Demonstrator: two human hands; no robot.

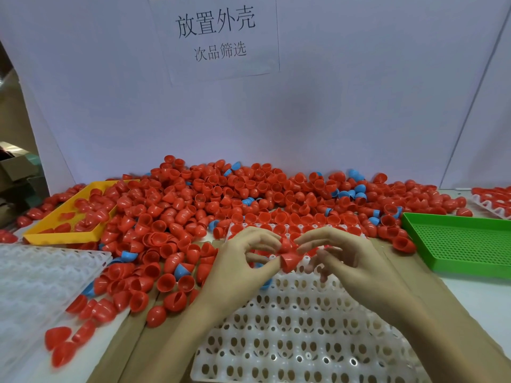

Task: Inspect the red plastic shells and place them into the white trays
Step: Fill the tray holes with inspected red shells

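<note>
Early stage: left hand (243,261) and right hand (340,258) pinch, apparently, red shells (289,258) at frame centre above a largely unfilled white tray (304,341); the pile (221,200) remains.

I see a white table (470,294) w/ brown cardboard (132,352) on it. On top: white tray (304,341) under my grip, clear tray (33,286) left of it, red shell heap (249,194) behind, yellow tray (63,233) far left, green tray (464,244) right.

The head camera is looking forward and down from close above the worktop (470,294), facing the white backboard (359,120) behind it.
</note>
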